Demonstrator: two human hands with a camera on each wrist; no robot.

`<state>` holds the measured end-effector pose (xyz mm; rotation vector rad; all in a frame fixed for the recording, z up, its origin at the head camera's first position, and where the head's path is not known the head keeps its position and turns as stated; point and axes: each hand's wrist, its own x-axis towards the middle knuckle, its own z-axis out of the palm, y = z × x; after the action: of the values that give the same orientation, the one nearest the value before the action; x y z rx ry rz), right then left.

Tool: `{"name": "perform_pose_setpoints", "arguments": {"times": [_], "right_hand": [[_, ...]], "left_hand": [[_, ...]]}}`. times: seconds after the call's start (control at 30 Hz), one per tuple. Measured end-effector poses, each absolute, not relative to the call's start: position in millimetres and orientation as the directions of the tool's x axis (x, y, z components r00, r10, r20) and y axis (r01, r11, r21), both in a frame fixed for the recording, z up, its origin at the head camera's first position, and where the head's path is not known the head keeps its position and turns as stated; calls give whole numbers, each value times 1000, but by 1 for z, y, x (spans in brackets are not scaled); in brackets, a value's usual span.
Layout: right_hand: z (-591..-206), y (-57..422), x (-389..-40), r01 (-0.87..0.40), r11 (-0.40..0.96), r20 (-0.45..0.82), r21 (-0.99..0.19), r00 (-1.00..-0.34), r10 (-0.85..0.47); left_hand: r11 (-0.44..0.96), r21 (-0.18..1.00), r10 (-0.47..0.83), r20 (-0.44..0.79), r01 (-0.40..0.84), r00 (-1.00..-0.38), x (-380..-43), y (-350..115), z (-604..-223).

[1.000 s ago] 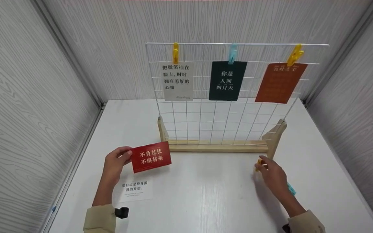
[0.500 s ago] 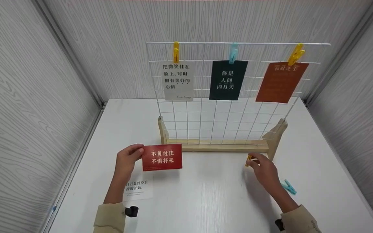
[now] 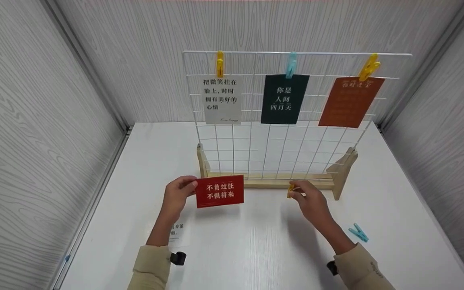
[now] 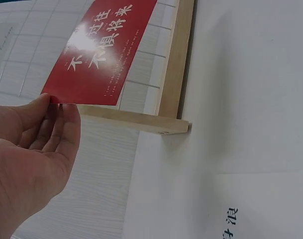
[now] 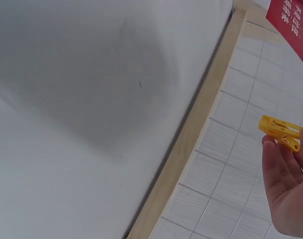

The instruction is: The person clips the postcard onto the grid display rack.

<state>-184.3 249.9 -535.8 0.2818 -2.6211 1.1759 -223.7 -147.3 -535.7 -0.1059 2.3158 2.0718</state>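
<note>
A red card (image 3: pixel 220 191) with white characters is pinched at its left edge by my left hand (image 3: pixel 178 198). It is held up above the table, near the left end of the rack's wooden base (image 3: pixel 272 183). My right hand (image 3: pixel 310 201) pinches a yellow clip (image 5: pixel 280 130) between thumb and fingers, in front of the base and right of the card. Behind both hands stands a white wire grid rack (image 3: pixel 252 139). From its upper part hang a white card (image 3: pixel 222 114), a dark green card (image 3: pixel 284 114) and an orange-brown card (image 3: pixel 346 108), each under a clip.
A white printed card (image 3: pixel 179 240) lies on the table, partly hidden under my left forearm. On the right of the table is a light blue clip (image 3: pixel 359 232). Grey wood-patterned walls (image 3: pixel 54 121) close in the table at both sides and the back.
My left hand has carried the red card to the right, and it hides more of the white card. My right hand has moved left with the yellow clip, uncovering the light blue clip.
</note>
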Motion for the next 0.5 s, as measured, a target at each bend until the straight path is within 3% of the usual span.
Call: {"name": "perform_pose_setpoints", "arguments": {"times": [0.5], "right_hand": [[-517,224,-202,-346,556,353,-755,-930,-100]], "left_hand": [[134,991,21,-11,-8,-1000,-237,-118,-533]]}}
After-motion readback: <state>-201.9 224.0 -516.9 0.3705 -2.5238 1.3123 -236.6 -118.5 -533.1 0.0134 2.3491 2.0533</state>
